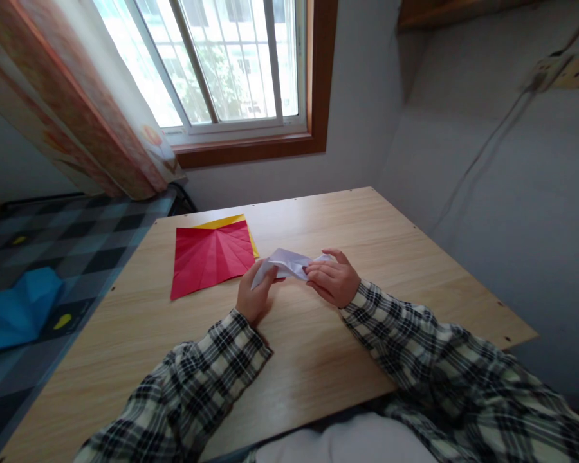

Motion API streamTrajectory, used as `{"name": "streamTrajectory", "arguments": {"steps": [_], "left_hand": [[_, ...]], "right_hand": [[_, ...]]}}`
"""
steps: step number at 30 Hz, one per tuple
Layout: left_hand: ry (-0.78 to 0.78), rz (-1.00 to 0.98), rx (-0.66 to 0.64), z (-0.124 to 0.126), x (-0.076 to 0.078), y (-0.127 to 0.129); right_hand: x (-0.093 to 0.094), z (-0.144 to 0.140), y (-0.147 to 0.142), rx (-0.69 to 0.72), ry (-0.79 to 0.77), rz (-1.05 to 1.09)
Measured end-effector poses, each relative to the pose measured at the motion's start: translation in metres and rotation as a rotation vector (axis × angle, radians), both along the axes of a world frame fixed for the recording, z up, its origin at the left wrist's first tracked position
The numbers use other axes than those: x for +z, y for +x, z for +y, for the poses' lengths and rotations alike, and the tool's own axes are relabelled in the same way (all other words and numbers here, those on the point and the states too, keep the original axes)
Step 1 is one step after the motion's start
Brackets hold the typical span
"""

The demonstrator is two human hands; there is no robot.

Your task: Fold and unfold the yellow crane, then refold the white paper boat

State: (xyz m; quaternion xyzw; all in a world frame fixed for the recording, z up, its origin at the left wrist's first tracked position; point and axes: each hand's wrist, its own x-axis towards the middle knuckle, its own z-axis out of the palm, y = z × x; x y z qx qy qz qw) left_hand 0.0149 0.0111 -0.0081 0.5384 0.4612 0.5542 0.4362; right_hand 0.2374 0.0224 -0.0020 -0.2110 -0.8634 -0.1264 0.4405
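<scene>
Plaid sleeves (207, 366) foreground; both hands (294, 283) pinch white paper (287, 262).

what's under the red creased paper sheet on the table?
A yellow paper sheet lies under the red creased paper sheet; only its far edge and right corner show, the rest is covered.

Daylight from the window (222, 64) ahead blows out its panes; my room is dim, the table (367, 231) softly lit, edges bent by the wide lens.
</scene>
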Motion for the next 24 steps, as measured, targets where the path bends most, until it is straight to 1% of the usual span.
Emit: {"name": "streamTrajectory", "arguments": {"steps": [3, 6, 9, 12, 15, 18, 20, 24], "left_hand": [[-0.073, -0.087, -0.024, 0.000, 0.001, 0.001], [-0.193, -0.293, -0.050, 0.001, 0.000, 0.003], [-0.317, -0.467, -0.118, 0.004, 0.000, 0.002], [-0.375, -0.528, -0.167, 0.007, 0.000, 0.000], [-0.372, -0.533, -0.169, 0.007, 0.001, -0.001], [-0.310, -0.482, -0.142, 0.005, 0.001, 0.002], [-0.255, -0.402, -0.089, 0.004, 0.000, 0.004], [-0.182, -0.166, 0.051, 0.003, -0.001, 0.002]], "right_hand": [[0.000, -0.001, 0.000, -0.002, -0.036, -0.053], [-0.001, -0.001, 0.000, -0.009, -0.060, -0.084], [-0.001, 0.000, 0.001, -0.004, -0.114, -0.044], [-0.002, 0.002, 0.003, 0.004, -0.176, 0.032], [-0.006, 0.004, 0.004, 0.016, -0.243, 0.091], [-0.010, 0.004, 0.003, -0.001, -0.280, 0.125], [-0.011, 0.004, 0.002, -0.025, -0.298, 0.145], [-0.005, 0.002, 0.000, -0.052, -0.353, 0.220]]}}
